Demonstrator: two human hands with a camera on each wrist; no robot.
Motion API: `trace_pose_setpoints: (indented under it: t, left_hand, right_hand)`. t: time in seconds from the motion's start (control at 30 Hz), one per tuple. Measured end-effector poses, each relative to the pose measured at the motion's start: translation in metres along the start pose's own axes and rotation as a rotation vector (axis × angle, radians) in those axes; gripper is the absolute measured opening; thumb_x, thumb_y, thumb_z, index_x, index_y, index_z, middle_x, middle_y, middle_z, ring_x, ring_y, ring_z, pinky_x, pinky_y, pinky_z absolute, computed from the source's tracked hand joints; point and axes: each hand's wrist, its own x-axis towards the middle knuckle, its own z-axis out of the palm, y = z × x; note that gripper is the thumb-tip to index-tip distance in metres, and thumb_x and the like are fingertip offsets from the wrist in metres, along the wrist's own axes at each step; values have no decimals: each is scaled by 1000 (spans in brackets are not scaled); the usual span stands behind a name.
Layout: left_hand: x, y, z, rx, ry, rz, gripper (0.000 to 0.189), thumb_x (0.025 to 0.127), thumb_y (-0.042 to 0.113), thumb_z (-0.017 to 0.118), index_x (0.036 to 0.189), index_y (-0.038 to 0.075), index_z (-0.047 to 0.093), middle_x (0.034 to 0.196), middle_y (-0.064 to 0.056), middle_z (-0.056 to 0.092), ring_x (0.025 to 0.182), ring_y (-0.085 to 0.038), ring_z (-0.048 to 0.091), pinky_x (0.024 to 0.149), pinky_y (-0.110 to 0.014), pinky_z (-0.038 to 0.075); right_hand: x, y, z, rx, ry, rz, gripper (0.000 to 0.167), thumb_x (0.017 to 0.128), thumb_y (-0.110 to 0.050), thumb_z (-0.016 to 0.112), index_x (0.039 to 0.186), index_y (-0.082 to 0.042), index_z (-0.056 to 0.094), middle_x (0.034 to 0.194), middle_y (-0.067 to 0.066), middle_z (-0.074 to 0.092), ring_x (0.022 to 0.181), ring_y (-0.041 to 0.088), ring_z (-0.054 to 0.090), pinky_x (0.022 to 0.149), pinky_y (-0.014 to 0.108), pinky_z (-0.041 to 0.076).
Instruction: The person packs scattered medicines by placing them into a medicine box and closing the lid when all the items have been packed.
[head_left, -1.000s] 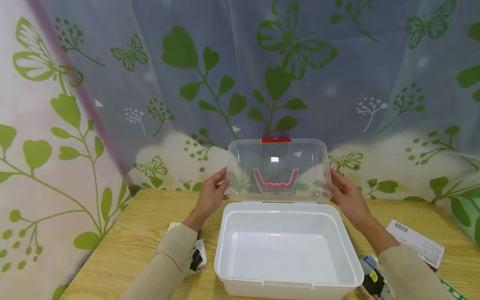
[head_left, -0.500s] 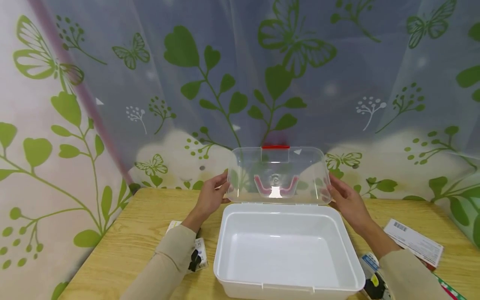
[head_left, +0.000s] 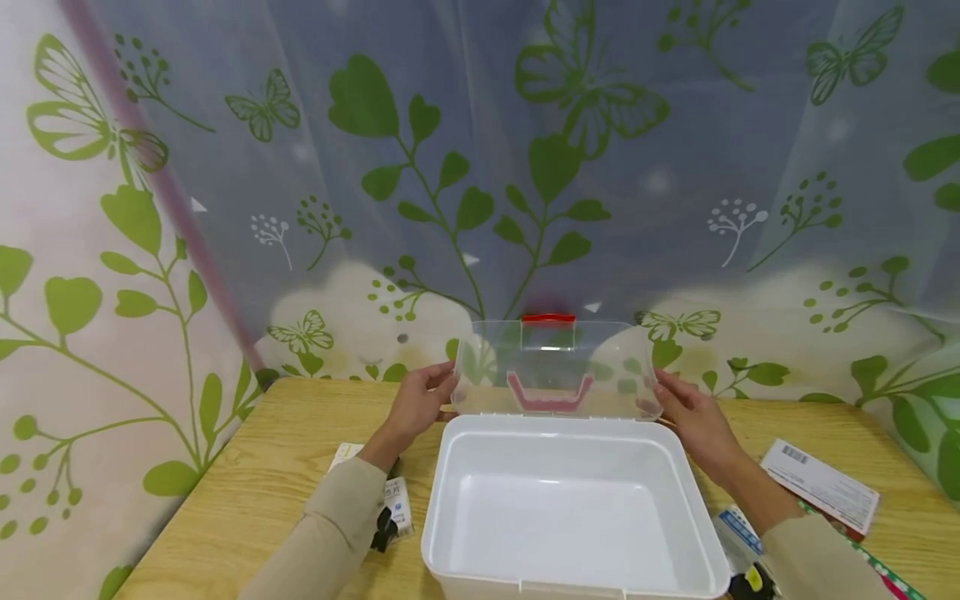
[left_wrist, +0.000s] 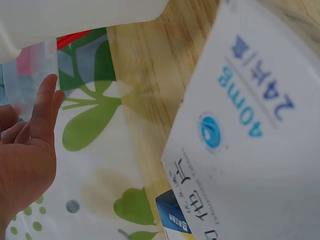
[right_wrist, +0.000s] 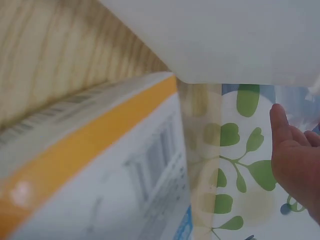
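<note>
By the left hand [head_left: 416,406] and the right hand [head_left: 699,419], the lid [head_left: 555,371] is pinched at its left and right edges. It is tilted back beyond the far rim of the tub [head_left: 551,454]; opening seems mostly done, release not yet. Boxes [head_left: 821,487] are seen left and right on the table [head_left: 281,446].

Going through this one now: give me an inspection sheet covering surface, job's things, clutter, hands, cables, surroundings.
Surface: wooden table, light grain.
Job's things: white box, open; clear lid raised at its far edge, with red latch and pink handle.
Clutter: cartons on both sides, including a barcoded white carton at right; some partly hidden by the sleeves.
Hands: left hand and right hand hold the lid's opposite side edges.
Cables: nothing seen.
Surroundings: cloth backdrop, leaves and butterflies.
</note>
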Motion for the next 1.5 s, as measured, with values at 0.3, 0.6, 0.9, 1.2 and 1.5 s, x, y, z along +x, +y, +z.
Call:
trace_pose_setpoints:
  t: [0.3,0.6,0.9,1.2,1.5]
  left_hand:
    - [-2,-8,2,45,19,-56,39,98,10,54,135,-3,50,124,-25,57,70,-18,60,57,-27,57]
    - [-3,-10,3,21,43,-84,39,98,10,55,134,-3,52,121,-23,59,61,-10,57,56,-24,55]
    - [-1,-11,6,17,58,-123,36,98,11,56,130,-4,55,118,-24,60,56,-10,59,51,-22,54]
    - [-1,-15,10,2,93,-158,32,96,10,57,126,-3,60,119,-24,61,48,-10,58,45,-20,50]
    - [1,-18,13,-33,108,-176,34,97,17,58,127,0,61,121,-21,61,53,-11,61,48,-20,50]
  right_hand:
    - [-2,7,0,-18,-22,50,67,101,-40,45,152,-4,19,147,28,29,99,4,63,77,29,56]
    - [1,10,-2,-40,-51,68,68,101,-43,45,152,-7,19,151,24,25,102,3,61,79,32,56]
    - [5,9,-6,-159,-17,108,73,99,-50,42,149,0,26,151,24,25,127,34,44,84,33,54]
    - [6,10,-7,-205,-25,135,65,103,-44,37,148,2,27,151,25,25,131,38,34,80,25,54]
    - [11,10,-10,-129,-26,192,72,100,-51,40,150,-3,26,148,24,30,105,10,58,78,29,56]
